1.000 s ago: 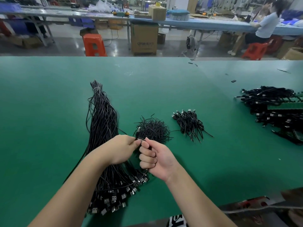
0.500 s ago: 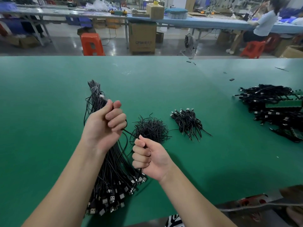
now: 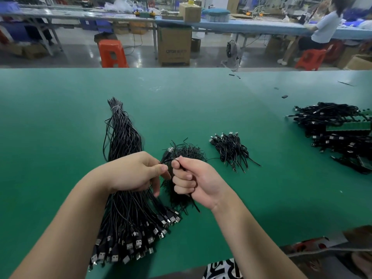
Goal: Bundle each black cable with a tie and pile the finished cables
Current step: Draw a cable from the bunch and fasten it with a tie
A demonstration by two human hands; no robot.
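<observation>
One broad green tabletop (image 3: 60,121) with a smooth matte mat fills most of the view, its far edge running straight across below the workshop floor and its near edge cutting diagonally at the bottom right. Wide bare stretches lie on the left and across the far middle.

At the far right sits the largest heap, a tangled pile of black cables (image 3: 338,135) with silver plugs, partly lapping a green ribbed strip. Left of centre lies a long sheaf of loose black USB cables (image 3: 124,137), thin and glossy; its long axis runs from a bound, tapered tip at the far end toward the viewer, fanning out into a spread of metal-shelled plugs near the tabletop's near edge. Right of centre lies a small pile of finished bundled cables (image 3: 231,152), plugs pointing away and left, wire ends trailing toward the near right. Between the hands and that pile is a bristly mound of short black wire ties (image 3: 189,152).

Both hands meet above the sheaf and the ties. The left hand (image 3: 134,174) pinches one cable (image 3: 168,156) between thumb and fingers, its plug pointing up and away. The right hand (image 3: 193,182) is clenched around the folded length of that cable, a short end sticking out below the fist.
</observation>
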